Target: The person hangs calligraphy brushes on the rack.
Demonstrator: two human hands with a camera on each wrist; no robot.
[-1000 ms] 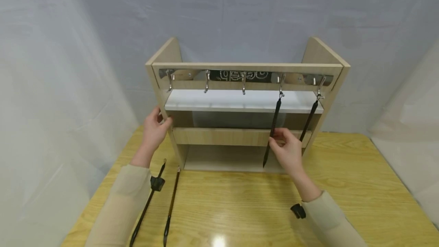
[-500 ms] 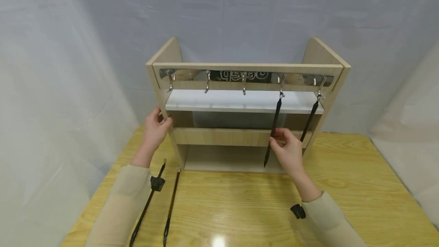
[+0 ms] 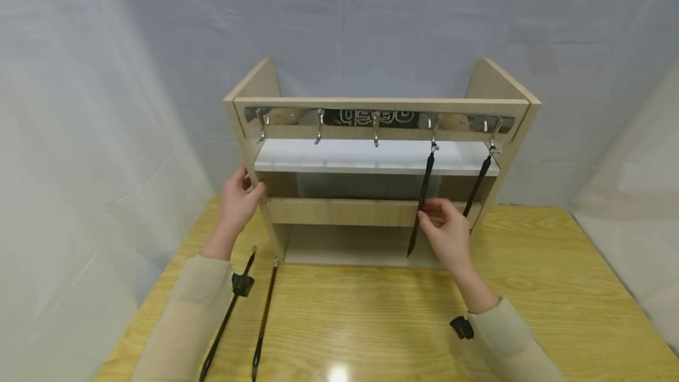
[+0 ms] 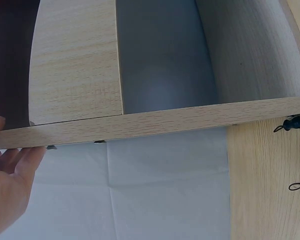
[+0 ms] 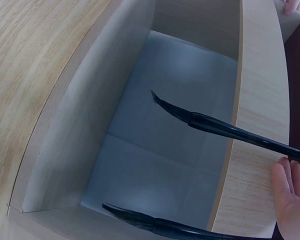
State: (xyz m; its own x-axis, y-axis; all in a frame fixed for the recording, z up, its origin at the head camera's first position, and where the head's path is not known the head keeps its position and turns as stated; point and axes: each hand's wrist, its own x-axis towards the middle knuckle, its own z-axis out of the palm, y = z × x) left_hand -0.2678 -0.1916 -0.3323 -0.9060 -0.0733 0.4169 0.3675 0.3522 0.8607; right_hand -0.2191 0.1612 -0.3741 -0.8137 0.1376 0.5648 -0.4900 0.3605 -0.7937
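My right hand pinches a dark brush partway down its handle. That brush hangs by its loop from the second hook from the right; in the right wrist view its pointed bristles show in front of the shelf's open lower bay. Beside it another dark brush hangs from the rightmost hook, its lower part hidden behind the hand. My left hand grips the left side panel of the small wooden shelf, thumb at the front and fingers behind, as the left wrist view also shows.
A metal hook rail runs along the shelf's upper front, three hooks bare. On the wooden table two more brushes lie at the left: a black one partly behind the left wrist strap, and a brown-handled one. A pale sheet hangs behind.
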